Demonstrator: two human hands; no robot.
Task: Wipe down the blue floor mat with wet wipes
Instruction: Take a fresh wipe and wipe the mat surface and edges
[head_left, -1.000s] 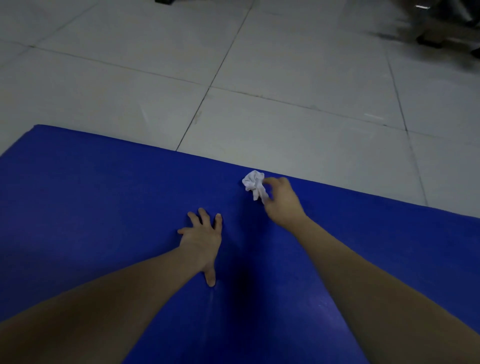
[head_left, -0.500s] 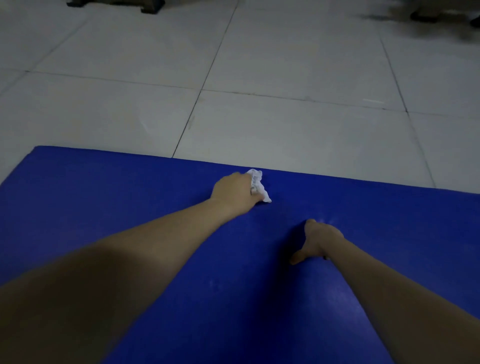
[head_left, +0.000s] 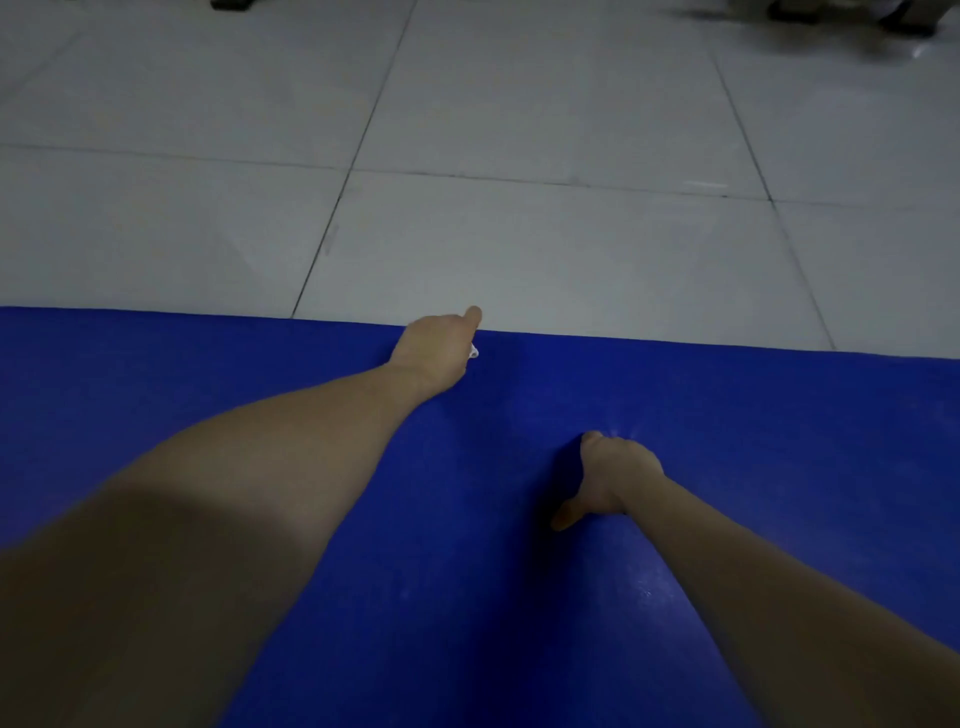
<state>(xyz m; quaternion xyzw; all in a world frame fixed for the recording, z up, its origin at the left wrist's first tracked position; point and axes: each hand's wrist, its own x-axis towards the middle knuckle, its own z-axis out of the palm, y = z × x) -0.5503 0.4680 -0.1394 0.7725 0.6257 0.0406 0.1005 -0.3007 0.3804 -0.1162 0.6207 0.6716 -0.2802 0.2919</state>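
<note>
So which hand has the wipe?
The left hand, out at the blue mat's far edge; a bit of white wipe peeks from under it. The right hand only presses on the mat.

Blue floor mat, laid flat on tiled floor, matte surface, straight far edge, spans full frame width, white wet wipe, crumpled, on mat at far edge, mostly hidden under L hand, small corner visible

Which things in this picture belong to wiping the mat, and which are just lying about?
Belongs to the job:
blue floor mat
wet wipe, mostly hidden under the left hand
right hand, pressing on the mat

Just lying about:
tiled floor
dark blurred objects at the far edge
</note>
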